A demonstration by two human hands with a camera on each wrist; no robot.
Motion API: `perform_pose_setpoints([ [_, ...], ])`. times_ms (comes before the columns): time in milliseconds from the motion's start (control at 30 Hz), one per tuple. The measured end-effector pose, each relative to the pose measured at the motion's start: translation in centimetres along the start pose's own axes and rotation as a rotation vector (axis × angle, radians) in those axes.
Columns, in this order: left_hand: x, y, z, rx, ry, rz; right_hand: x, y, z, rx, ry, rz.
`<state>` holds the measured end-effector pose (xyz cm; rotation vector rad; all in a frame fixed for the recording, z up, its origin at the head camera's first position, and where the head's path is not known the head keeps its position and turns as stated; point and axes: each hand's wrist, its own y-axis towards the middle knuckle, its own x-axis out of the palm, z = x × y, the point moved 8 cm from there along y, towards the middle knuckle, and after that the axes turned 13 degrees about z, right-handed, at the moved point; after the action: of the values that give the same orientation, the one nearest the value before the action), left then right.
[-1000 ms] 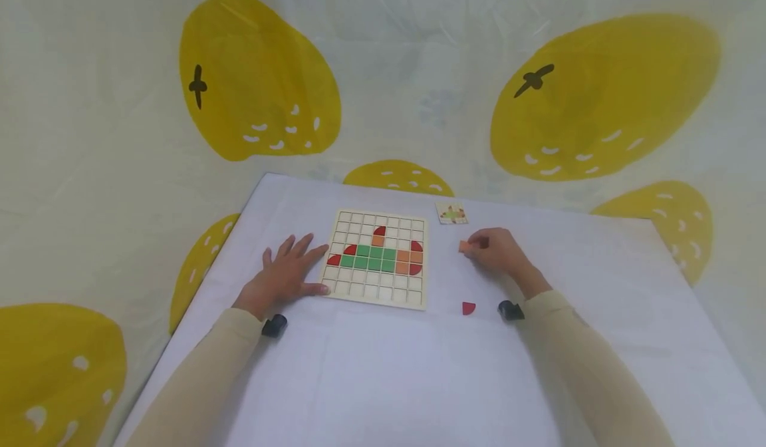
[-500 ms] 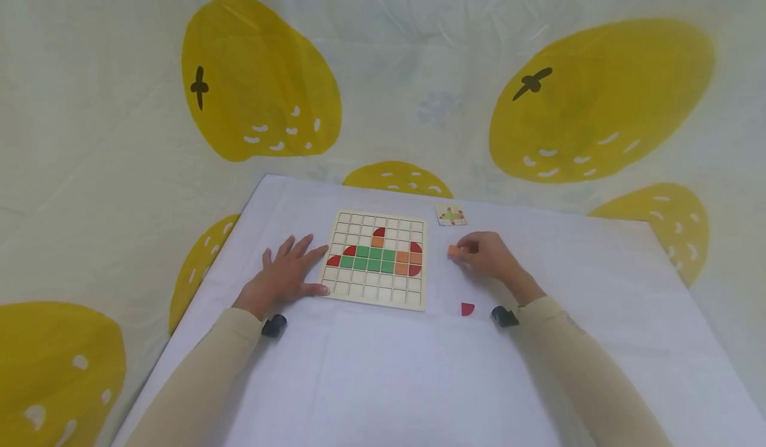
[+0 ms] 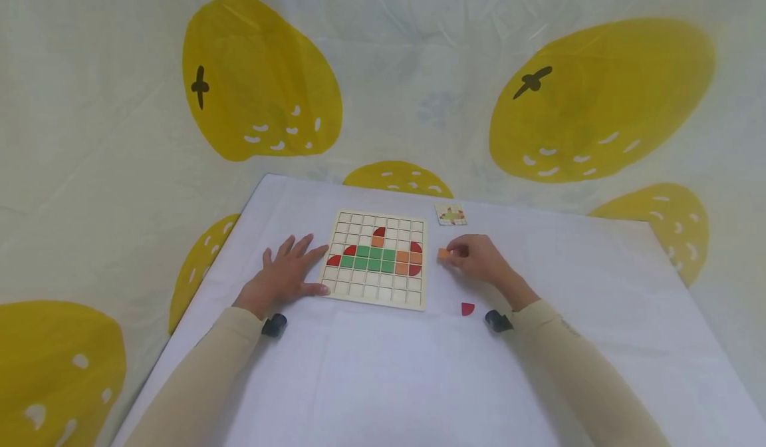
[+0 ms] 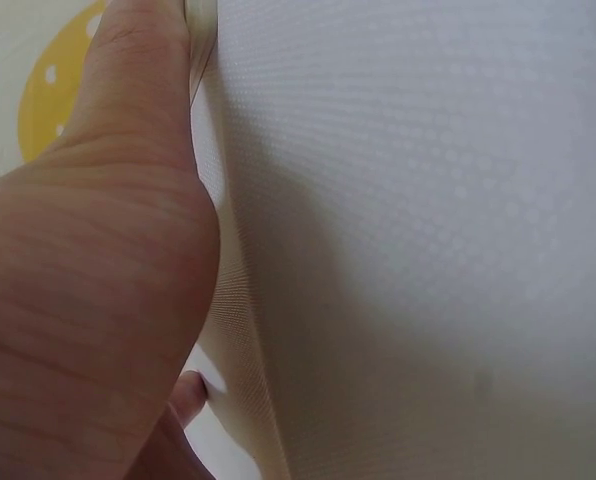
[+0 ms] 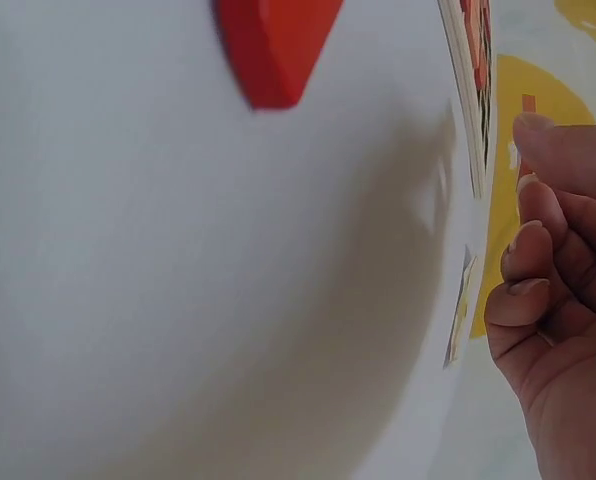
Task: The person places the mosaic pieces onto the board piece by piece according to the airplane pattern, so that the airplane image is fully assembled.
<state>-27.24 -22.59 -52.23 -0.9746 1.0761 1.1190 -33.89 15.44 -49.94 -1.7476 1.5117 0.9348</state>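
Note:
A square grid board (image 3: 374, 294) lies on the white table, with green, orange and red tiles set in several of its cells. My left hand (image 3: 281, 279) rests spread at the board's left edge, thumb and a finger touching it. Between thumb and index finger my right hand (image 3: 481, 259) pinches an orange square tile (image 3: 443, 253), held just right of the board. In the right wrist view the same tile (image 5: 528, 103) shows only its edge past the fingertips. A red quarter-circle tile (image 3: 467, 309) lies loose on the table below the right hand.
A small pattern card (image 3: 451, 214) lies beyond the right hand near the table's far edge. The white table (image 3: 383, 380) stands before a curtain (image 3: 413, 68) printed with yellow fruit shapes. A black wrist camera (image 3: 499, 321) sits below the right wrist.
My right hand has moved left toward the board, carrying the orange square tile with it. The left hand and the tiles on the board have stayed in place.

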Motion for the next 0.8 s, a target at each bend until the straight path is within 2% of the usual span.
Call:
perform_pose_setpoints([
  [200,0.3,0.1,-0.2,-0.003,0.007,-0.011,0.4,-0.2,-1.0,-0.039,0.009,0.009],
  [467,0.1,0.1,-0.2,0.005,0.008,0.006,1.3,-0.5,-2.1,-0.078,0.010,0.006],
  [800,0.1,0.1,-0.1,-0.001,-0.005,-0.008,2.2,-1.3,-3.9,-0.068,0.024,-0.034],
])
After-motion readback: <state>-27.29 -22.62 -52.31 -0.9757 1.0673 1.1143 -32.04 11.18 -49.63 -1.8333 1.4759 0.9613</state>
